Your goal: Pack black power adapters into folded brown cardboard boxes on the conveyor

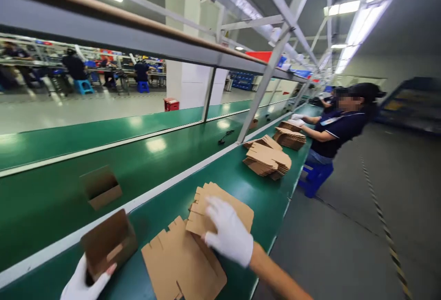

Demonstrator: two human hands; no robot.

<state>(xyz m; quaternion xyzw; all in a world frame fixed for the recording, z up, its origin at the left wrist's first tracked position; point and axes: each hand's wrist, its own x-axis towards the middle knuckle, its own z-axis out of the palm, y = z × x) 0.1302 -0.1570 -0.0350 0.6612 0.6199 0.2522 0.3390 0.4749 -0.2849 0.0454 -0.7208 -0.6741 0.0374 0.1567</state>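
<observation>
My left hand (84,281), in a white glove with bare fingertips, grips a folded brown cardboard box (110,240) at the lower left, thumb along its lower edge. My right hand (229,231), also gloved and a little blurred, rests over a stack of flat cardboard blanks (237,199) with notched edges. Its fingers lie spread on the top blank, the thumb apart from them near the stack's near edge. Between my hands, more flat cardboard blanks (182,263) lie on the green work surface, partly under that stack.
Another open cardboard box (101,187) sits on the green conveyor belt (148,166) beyond a pale rail (172,178). Further stacks of blanks (268,157) lie up the bench. A metal post (262,88) rises from the rail. A co-worker (341,121) with gloved hands sits at right.
</observation>
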